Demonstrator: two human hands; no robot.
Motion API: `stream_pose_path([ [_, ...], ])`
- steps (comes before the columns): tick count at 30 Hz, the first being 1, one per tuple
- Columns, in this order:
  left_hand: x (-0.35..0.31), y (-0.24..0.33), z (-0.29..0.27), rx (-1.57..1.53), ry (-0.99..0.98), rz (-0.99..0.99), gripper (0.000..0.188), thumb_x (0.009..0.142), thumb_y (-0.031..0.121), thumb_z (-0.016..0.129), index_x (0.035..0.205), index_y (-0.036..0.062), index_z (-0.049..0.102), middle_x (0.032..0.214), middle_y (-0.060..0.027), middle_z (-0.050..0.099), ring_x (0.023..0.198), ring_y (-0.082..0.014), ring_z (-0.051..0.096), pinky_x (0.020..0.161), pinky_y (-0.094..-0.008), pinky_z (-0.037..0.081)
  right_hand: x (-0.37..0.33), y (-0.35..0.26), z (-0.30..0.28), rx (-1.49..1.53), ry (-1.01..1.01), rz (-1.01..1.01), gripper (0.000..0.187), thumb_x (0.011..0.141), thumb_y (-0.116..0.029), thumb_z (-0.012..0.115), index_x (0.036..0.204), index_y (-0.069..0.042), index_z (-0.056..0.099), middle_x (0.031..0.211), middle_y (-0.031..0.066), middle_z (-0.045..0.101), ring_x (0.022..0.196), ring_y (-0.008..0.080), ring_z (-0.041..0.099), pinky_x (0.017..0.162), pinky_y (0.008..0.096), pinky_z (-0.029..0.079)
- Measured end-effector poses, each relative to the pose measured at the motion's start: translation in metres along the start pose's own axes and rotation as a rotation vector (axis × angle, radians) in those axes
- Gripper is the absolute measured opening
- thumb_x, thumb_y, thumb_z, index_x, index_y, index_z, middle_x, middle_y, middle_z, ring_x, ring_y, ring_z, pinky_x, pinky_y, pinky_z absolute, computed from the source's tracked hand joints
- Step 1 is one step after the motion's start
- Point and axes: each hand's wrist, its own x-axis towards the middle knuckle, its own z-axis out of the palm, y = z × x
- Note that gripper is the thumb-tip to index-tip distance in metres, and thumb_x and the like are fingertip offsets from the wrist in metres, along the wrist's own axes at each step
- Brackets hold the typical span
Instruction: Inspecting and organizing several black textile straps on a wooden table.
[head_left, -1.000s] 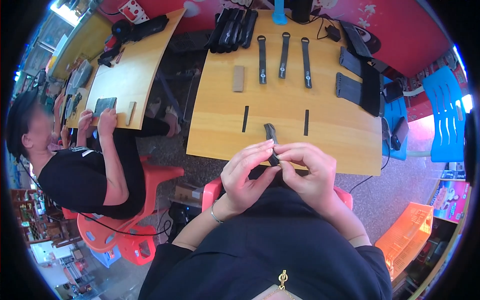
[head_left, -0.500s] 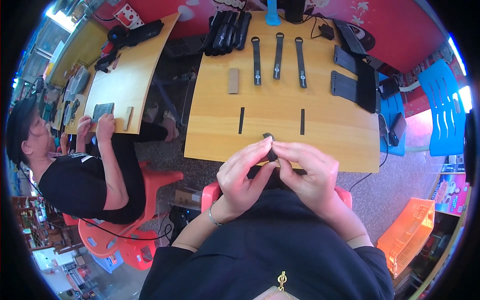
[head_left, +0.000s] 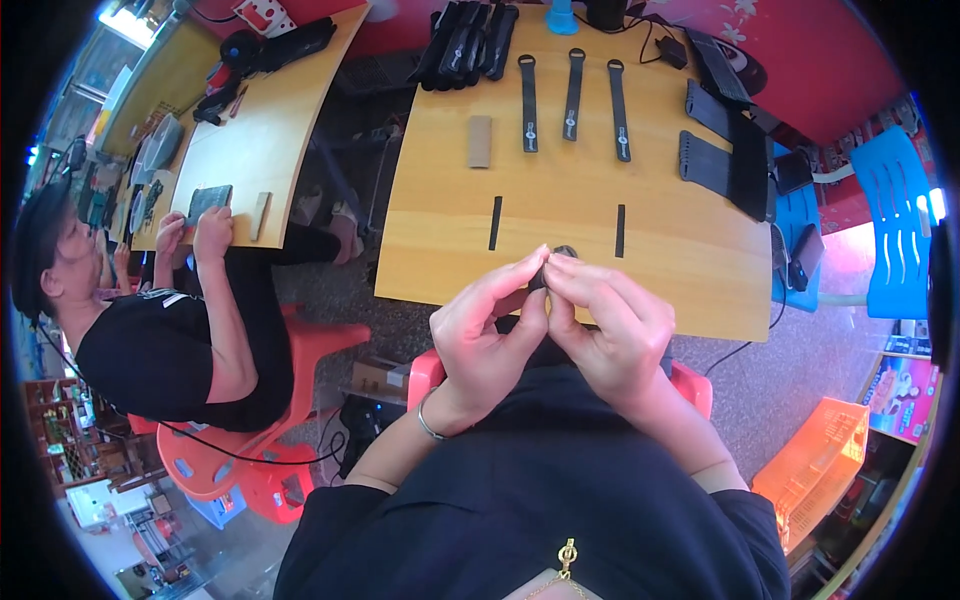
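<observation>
Above the table's near edge, my left hand [head_left: 488, 325] and my right hand [head_left: 612, 325] meet at the fingertips, both closed. Pinched between them is a small dark strip [head_left: 566, 251], bent over, its end poking out past the right fingers; most of it is hidden. Just beyond my hands, two short black strips [head_left: 495, 223] lie apart on the table. Farther back, three dark straps with ring ends [head_left: 529, 108] lie lengthwise, side by side. A flat brown piece [head_left: 480, 142] rests to their left.
The wooden table [head_left: 430, 245] carries a black bundle of straps [head_left: 465, 48] at back left and dark strap stacks [head_left: 706, 163] on the right. Blue chairs [head_left: 890, 220] and an orange crate [head_left: 812, 470] stand right. Leftward, a seated person [head_left: 165, 345] holds a dark piece at another table.
The dark strip has turned between my fingers, and its end now shows behind my right fingertips. The table has shifted slightly up and right in view.
</observation>
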Motion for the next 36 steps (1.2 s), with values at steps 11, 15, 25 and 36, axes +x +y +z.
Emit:
stream_pose_path([
  [11, 0.003, 0.003, 0.003, -0.220, -0.011, -0.191, 0.030, 0.080, -0.011, 0.060, 0.110, -0.0071, 0.060, 0.111, -0.0162, 0.064, 0.097, -0.0158, 0.062, 0.083, -0.0259, 0.053, -0.002, 0.008, 0.004, -0.075, 0.045, -0.078, 0.021, 0.064, 0.003, 0.072, 0.083, -0.001, 0.064, 0.085, 0.0107, 0.068, 0.077, 0.0211, 0.069, 0.066, 0.0273, 0.057],
  [15, 0.005, 0.006, 0.000, -0.317, 0.003, -0.291, 0.026, 0.081, -0.011, 0.058, 0.108, -0.0079, 0.060, 0.112, -0.0182, 0.062, 0.100, -0.0180, 0.061, 0.087, -0.0270, 0.051, -0.002, 0.011, 0.011, -0.095, 0.057, -0.092, 0.022, 0.063, 0.003, 0.073, 0.083, -0.002, 0.064, 0.084, 0.0105, 0.068, 0.077, 0.0210, 0.069, 0.064, 0.0272, 0.056],
  [25, 0.007, -0.004, 0.000, -0.485, -0.017, -0.326, 0.024, 0.082, -0.012, 0.057, 0.106, -0.0075, 0.058, 0.113, -0.0194, 0.061, 0.103, -0.0186, 0.060, 0.090, -0.0281, 0.051, -0.001, 0.014, 0.010, 0.003, 0.033, 0.023, 0.017, 0.065, 0.006, 0.069, 0.079, -0.001, 0.063, 0.082, 0.0126, 0.068, 0.074, 0.0235, 0.068, 0.065, 0.0291, 0.055],
  [36, 0.004, -0.003, 0.003, -0.532, -0.042, -0.309, 0.028, 0.082, -0.010, 0.062, 0.109, -0.0066, 0.059, 0.116, -0.0202, 0.059, 0.108, -0.0213, 0.058, 0.091, -0.0282, 0.050, -0.003, 0.011, 0.001, 0.040, 0.033, 0.052, 0.021, 0.068, 0.004, 0.069, 0.087, -0.002, 0.065, 0.090, 0.0112, 0.069, 0.081, 0.0227, 0.069, 0.068, 0.0288, 0.056],
])
